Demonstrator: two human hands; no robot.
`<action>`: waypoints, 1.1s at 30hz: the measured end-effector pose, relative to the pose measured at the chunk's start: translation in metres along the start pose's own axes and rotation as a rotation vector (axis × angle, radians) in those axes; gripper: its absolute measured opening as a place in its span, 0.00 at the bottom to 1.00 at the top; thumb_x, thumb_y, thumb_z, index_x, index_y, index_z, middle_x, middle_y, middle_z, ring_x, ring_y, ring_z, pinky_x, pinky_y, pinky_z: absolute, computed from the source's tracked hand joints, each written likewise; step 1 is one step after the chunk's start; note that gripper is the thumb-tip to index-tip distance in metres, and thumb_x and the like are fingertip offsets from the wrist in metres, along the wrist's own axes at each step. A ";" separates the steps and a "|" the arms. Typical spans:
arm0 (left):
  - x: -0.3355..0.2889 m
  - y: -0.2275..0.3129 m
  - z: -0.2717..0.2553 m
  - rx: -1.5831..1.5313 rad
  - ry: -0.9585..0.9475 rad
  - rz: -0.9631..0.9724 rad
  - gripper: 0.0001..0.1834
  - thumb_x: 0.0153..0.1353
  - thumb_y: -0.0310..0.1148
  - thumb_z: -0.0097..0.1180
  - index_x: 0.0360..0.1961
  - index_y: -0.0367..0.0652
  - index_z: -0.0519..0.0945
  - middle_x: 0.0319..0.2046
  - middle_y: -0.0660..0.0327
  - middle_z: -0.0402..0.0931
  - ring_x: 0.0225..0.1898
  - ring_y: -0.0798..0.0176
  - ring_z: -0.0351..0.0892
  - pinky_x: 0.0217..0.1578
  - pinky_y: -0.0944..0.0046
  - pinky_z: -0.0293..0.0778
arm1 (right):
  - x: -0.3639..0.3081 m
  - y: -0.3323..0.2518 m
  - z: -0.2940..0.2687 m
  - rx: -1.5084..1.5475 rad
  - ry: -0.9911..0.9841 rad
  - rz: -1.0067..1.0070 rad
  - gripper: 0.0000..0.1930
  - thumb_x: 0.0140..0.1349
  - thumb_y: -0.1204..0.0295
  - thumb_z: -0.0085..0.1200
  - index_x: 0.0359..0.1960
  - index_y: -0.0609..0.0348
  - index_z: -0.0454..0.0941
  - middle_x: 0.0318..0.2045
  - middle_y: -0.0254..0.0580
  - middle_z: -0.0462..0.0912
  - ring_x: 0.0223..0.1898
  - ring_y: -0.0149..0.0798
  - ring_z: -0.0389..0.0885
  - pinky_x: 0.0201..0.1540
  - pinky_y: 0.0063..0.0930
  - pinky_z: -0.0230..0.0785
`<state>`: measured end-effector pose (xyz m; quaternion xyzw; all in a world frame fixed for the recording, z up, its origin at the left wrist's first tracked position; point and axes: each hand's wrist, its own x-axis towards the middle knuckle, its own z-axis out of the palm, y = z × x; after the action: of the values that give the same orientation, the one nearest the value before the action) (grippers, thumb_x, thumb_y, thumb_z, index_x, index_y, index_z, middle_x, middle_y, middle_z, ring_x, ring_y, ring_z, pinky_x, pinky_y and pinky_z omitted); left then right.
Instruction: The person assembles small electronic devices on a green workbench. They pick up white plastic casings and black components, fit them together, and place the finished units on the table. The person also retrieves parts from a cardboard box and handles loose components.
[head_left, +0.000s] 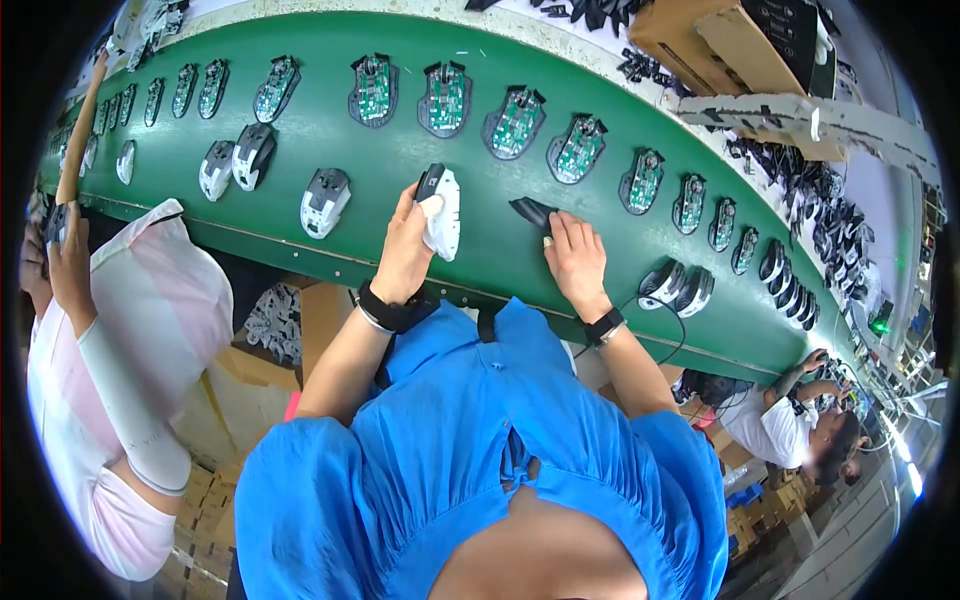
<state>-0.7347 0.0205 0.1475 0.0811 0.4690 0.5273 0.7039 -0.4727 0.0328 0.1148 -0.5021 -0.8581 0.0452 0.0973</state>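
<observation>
My left hand [405, 252] grips a white-and-black computer mouse [446, 215] by its side, with the thumb across its top, above the green belt [440, 150]. To the right, my right hand [578, 258] has its fingertips on a curved black mouse cover [533, 211], the thumb at its near edge. The cover's right end is hidden under the fingers. Beyond both hands, a row of opened mouse bases shows green circuit boards, among them one base [445, 98] straight ahead of the held mouse. A grey-and-white mouse [325, 203] lies left of my left hand.
Two white-and-black mice [676, 287] and a thin black cable lie right of my right hand. Black parts are heaped along the far ledge [835, 220]; a cardboard box [690, 45] stands there. Co-workers sit at the left [130, 370] and far right [780, 425].
</observation>
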 end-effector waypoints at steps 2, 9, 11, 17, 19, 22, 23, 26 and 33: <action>-0.004 0.001 0.002 0.021 0.030 0.029 0.26 0.63 0.37 0.51 0.60 0.42 0.62 0.45 0.61 0.74 0.43 0.67 0.76 0.44 0.64 0.73 | 0.000 -0.002 -0.001 0.121 0.023 0.076 0.23 0.48 0.70 0.61 0.48 0.57 0.75 0.45 0.41 0.76 0.46 0.43 0.75 0.46 0.36 0.68; -0.019 0.007 0.014 0.100 -0.001 0.083 0.23 0.67 0.44 0.47 0.56 0.41 0.66 0.43 0.64 0.74 0.41 0.70 0.76 0.41 0.67 0.73 | 0.042 0.014 -0.009 0.380 -0.454 0.274 0.14 0.47 0.73 0.64 0.36 0.61 0.77 0.33 0.43 0.80 0.35 0.45 0.79 0.36 0.37 0.73; -0.020 0.012 0.022 0.097 -0.025 0.092 0.23 0.68 0.46 0.45 0.55 0.40 0.66 0.42 0.64 0.74 0.39 0.71 0.75 0.39 0.67 0.72 | 0.053 0.012 -0.022 0.812 -0.510 0.447 0.10 0.50 0.76 0.62 0.35 0.62 0.77 0.31 0.42 0.81 0.31 0.40 0.81 0.32 0.34 0.74; -0.037 0.031 0.050 0.118 0.006 0.133 0.21 0.69 0.46 0.44 0.52 0.41 0.69 0.40 0.64 0.74 0.39 0.72 0.75 0.37 0.71 0.71 | 0.068 -0.053 -0.093 2.057 -0.282 0.681 0.06 0.58 0.82 0.56 0.37 0.63 0.78 0.30 0.39 0.82 0.30 0.30 0.81 0.31 0.24 0.76; -0.038 0.031 0.055 0.129 -0.007 0.140 0.21 0.68 0.45 0.46 0.53 0.41 0.69 0.40 0.64 0.74 0.39 0.72 0.75 0.37 0.70 0.72 | 0.066 -0.064 -0.100 2.144 -0.267 0.693 0.06 0.58 0.82 0.55 0.37 0.64 0.78 0.29 0.39 0.82 0.30 0.31 0.81 0.33 0.24 0.77; -0.040 0.032 0.061 0.144 -0.030 0.144 0.21 0.67 0.43 0.48 0.54 0.40 0.69 0.41 0.63 0.74 0.41 0.72 0.74 0.41 0.70 0.71 | 0.059 -0.064 -0.093 2.114 -0.267 0.603 0.05 0.57 0.82 0.56 0.35 0.64 0.78 0.30 0.40 0.82 0.30 0.32 0.82 0.34 0.24 0.77; -0.041 0.032 0.062 0.157 -0.039 0.167 0.21 0.67 0.43 0.48 0.54 0.39 0.69 0.42 0.63 0.74 0.42 0.72 0.74 0.41 0.70 0.70 | 0.058 -0.065 -0.093 2.109 -0.262 0.630 0.05 0.57 0.83 0.56 0.35 0.64 0.78 0.29 0.41 0.82 0.30 0.32 0.82 0.33 0.24 0.77; -0.045 0.035 0.065 0.174 -0.031 0.208 0.21 0.67 0.41 0.47 0.55 0.38 0.67 0.43 0.61 0.74 0.43 0.72 0.72 0.43 0.70 0.69 | 0.057 -0.070 -0.091 2.036 -0.242 0.667 0.05 0.55 0.83 0.58 0.34 0.65 0.78 0.28 0.41 0.82 0.28 0.32 0.81 0.32 0.24 0.76; -0.037 0.034 0.052 0.339 -0.022 0.275 0.19 0.68 0.36 0.42 0.55 0.37 0.66 0.43 0.60 0.74 0.42 0.71 0.73 0.41 0.71 0.70 | 0.055 -0.085 -0.090 1.643 -0.089 0.554 0.07 0.50 0.84 0.62 0.31 0.66 0.78 0.25 0.40 0.82 0.26 0.30 0.80 0.32 0.23 0.75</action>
<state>-0.7191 0.0243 0.2183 0.2674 0.5278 0.5310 0.6066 -0.5525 0.0374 0.2248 -0.4615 -0.4034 0.6923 0.3809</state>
